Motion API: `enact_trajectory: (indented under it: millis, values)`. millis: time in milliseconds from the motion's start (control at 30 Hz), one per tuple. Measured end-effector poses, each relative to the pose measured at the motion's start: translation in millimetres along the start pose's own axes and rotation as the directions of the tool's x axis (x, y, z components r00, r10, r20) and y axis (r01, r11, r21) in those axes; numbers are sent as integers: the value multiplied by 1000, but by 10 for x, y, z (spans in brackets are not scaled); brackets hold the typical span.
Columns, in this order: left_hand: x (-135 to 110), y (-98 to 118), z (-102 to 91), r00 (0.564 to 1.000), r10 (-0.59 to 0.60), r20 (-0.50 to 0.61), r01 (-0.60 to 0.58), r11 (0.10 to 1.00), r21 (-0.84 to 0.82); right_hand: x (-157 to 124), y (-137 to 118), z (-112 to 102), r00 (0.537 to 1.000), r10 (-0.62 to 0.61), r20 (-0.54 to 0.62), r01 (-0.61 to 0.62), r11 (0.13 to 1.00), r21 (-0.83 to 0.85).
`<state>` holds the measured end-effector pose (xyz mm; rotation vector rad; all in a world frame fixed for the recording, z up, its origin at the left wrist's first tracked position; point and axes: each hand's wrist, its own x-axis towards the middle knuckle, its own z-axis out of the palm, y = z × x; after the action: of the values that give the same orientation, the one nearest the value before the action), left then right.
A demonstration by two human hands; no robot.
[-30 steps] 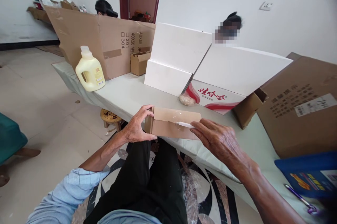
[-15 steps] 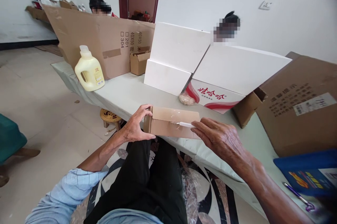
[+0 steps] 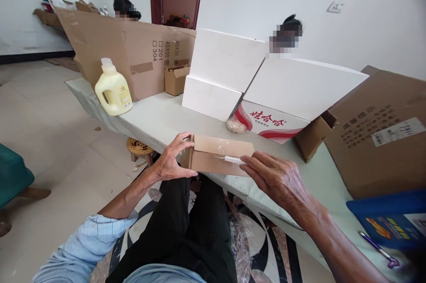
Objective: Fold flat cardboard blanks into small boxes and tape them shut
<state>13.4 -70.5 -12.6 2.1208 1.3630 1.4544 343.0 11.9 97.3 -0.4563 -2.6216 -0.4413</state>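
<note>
A small brown cardboard box (image 3: 213, 166) lies at the table's near edge, with its long seam facing up and shiny clear tape on its upper flap. My left hand (image 3: 175, 159) grips the box's left end, thumb on the near side and fingers on the far side. Pinched in my right hand (image 3: 271, 168) is a small white-handled knife (image 3: 233, 159). Its thin tip points left and lies along the seam between the flaps. The fingers of my right hand are close over the box's right end.
On the table (image 3: 156, 116) stand a yellow detergent bottle (image 3: 115, 90), white boxes (image 3: 226, 59), a red-and-white carton (image 3: 271, 121) and large cardboard (image 3: 382, 127). A blue package (image 3: 386, 221) and a purple-handled tool (image 3: 379, 249) lie at right. Two people's heads show behind the boxes.
The knife has shifted slightly left along the seam, and its handle sits a little lower. My left hand keeps its hold on the box, which has barely moved.
</note>
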Motion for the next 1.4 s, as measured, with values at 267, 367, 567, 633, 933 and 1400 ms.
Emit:
enact_trajectory:
  millis: [267, 367, 567, 633, 933, 1400]
  values:
    - [-15, -13, 17, 999, 39, -12, -39, 999, -2, -24, -24, 53, 999, 28, -17, -28, 1000, -4]
    - [-21, -11, 19, 999, 35, -5, -35, 999, -6, -27, -44, 61, 999, 24, -48, -24, 1000, -4]
    - [-21, 6, 12, 999, 10, 35, -9, 999, -30, 26, -61, 61, 998, -12, -60, 10, 999, -38]
    - [-16, 37, 2, 996, -8, 85, 12, 999, -51, 50, -64, 53, 999, -17, -51, 15, 999, -42]
    - [-43, 71, -17, 995, 24, 100, -16, 997, -80, -4, -6, 44, 999, -20, -47, 19, 1000, -25]
    - [-225, -55, -68, 999, 21, 46, -19, 999, -32, -1310, 520, 518, 852, 494, -172, -484, 869, 99]
